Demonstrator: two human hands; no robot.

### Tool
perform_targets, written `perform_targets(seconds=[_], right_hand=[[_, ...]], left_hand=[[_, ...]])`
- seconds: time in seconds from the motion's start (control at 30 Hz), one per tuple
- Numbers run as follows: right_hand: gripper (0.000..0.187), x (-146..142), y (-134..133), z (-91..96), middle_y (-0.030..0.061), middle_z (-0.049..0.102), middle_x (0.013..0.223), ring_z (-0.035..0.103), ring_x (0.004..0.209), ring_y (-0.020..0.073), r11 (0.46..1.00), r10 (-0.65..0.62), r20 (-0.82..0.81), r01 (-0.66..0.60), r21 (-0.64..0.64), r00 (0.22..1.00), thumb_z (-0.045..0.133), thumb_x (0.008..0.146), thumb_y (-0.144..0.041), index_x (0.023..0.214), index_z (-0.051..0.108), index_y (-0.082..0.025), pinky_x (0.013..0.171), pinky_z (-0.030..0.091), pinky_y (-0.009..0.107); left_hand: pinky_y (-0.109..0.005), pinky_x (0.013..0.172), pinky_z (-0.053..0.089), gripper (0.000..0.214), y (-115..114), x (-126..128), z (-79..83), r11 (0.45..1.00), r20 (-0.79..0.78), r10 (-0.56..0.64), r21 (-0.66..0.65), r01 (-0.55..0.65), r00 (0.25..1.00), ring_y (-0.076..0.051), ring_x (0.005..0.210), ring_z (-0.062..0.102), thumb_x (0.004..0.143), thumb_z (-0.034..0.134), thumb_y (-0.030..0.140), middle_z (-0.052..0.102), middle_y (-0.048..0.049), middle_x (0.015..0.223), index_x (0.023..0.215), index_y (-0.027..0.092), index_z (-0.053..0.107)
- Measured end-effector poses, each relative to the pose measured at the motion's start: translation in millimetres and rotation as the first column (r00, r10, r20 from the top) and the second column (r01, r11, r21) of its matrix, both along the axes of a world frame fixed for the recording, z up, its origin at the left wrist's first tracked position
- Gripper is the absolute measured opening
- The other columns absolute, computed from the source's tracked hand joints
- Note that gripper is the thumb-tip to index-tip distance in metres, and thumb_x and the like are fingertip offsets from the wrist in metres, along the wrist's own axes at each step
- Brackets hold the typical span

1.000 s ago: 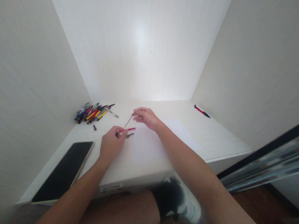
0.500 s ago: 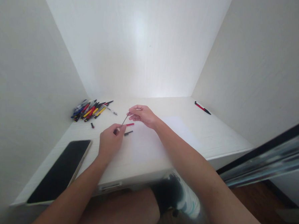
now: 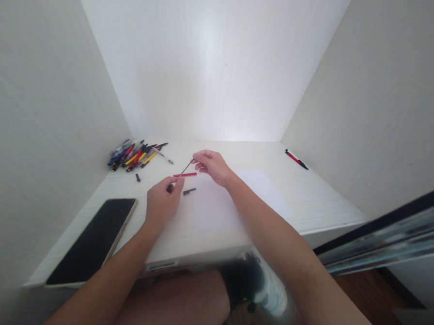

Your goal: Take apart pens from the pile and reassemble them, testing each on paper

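Note:
A thin, dark pen refill [image 3: 186, 168] slants between my two hands above the desk. My left hand [image 3: 163, 198] is closed around its lower end, and a dark piece shows in the curl of the fingers, too small to name. At the upper end, my right hand [image 3: 212, 166] pinches the refill between thumb and fingertips. Just beyond my left hand lies a red pen barrel [image 3: 190, 174], partly hidden by the refill. A black pen part with a clip [image 3: 189, 191] rests to the right of the left thumb. Further left is a small dark pen piece [image 3: 138, 178].
A pile of pens [image 3: 130, 158] lies at the back left, with a clear pen [image 3: 164, 156] at its right edge. A phone [image 3: 92, 241] sits front left, and white paper [image 3: 214, 213] under my right forearm. One red-and-black pen [image 3: 296, 159] lies near the right wall.
My right hand has moved slightly up and right, and more of the refill shows between the hands. More of the red barrel is now uncovered. The view has shifted a little.

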State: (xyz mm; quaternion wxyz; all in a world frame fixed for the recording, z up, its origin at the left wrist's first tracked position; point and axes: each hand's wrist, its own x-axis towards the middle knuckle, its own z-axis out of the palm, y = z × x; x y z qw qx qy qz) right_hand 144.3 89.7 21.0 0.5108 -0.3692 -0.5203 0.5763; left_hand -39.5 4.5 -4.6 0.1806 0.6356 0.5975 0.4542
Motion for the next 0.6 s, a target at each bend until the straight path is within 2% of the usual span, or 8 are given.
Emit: perform_targets(seconds=[0.2, 0.33, 0.43, 0.5, 0.6], right_hand=[[0.019, 1.0, -1.5, -1.8, 0.0038, 0.072, 0.087, 0.063, 0.070, 0.0109, 0.998, 0.054, 0.038, -0.055, 0.040, 0.998, 0.077, 0.086, -0.035, 0.087, 0.070, -0.017, 0.067, 0.051, 0.025], [0.026, -2.6, -6.1, -2.7, 0.0020, 0.068, 0.078, 0.059, 0.070, 0.0108, 0.971, 0.220, 0.140, -0.231, 0.069, 0.965, 0.080, 0.083, -0.040, 0.082, 0.070, -0.016, 0.067, 0.049, 0.025], [0.027, -3.1, -8.2, -1.6, 0.0037, 0.071, 0.083, 0.060, 0.070, 0.0111, 0.946, 0.293, 0.194, -0.314, 0.082, 0.936, 0.078, 0.085, -0.041, 0.083, 0.070, -0.016, 0.070, 0.050, 0.026], [0.027, -1.1, -7.6, -0.4, 0.0043, 0.071, 0.083, 0.061, 0.070, 0.0112, 0.955, 0.261, 0.213, -0.284, 0.088, 0.942, 0.076, 0.086, -0.041, 0.082, 0.069, -0.016, 0.069, 0.050, 0.026], [0.028, 4.0, -3.5, 0.8, 0.0035, 0.070, 0.079, 0.060, 0.067, 0.0110, 0.986, 0.132, 0.189, -0.149, 0.076, 0.973, 0.076, 0.086, -0.041, 0.078, 0.065, -0.017, 0.063, 0.046, 0.024]], left_hand=[[-0.031, 0.069, 0.043, 0.036, 0.2, 1.3, -0.6, 0.999, 0.005, -0.021, 0.032, 0.021, 1.000, -0.021, 0.072, 0.065, 0.091, 0.055, 0.044, 0.075, -0.0040, 0.079, 0.096, 0.018, 0.080], [-0.032, 0.071, 0.044, 0.033, 2.9, 1.7, -2.2, 0.998, 0.026, -0.050, 0.035, 0.049, 0.998, -0.021, 0.072, 0.065, 0.091, 0.056, 0.043, 0.077, -0.0043, 0.082, 0.094, 0.019, 0.079], [-0.032, 0.071, 0.044, 0.033, 4.5, 1.4, -3.3, 0.997, 0.029, -0.066, 0.049, 0.064, 0.997, -0.021, 0.073, 0.065, 0.091, 0.056, 0.043, 0.077, -0.0044, 0.083, 0.093, 0.019, 0.079], [-0.032, 0.071, 0.043, 0.033, 4.6, 1.0, -3.7, 0.998, 0.021, -0.060, 0.038, 0.059, 0.998, -0.021, 0.073, 0.065, 0.091, 0.055, 0.044, 0.077, -0.0044, 0.083, 0.090, 0.019, 0.078], [-0.032, 0.070, 0.042, 0.034, 4.3, 0.4, -4.0, 1.000, 0.019, -0.017, 0.010, 0.017, 1.000, -0.021, 0.072, 0.064, 0.092, 0.056, 0.045, 0.076, -0.0044, 0.080, 0.088, 0.019, 0.077]])
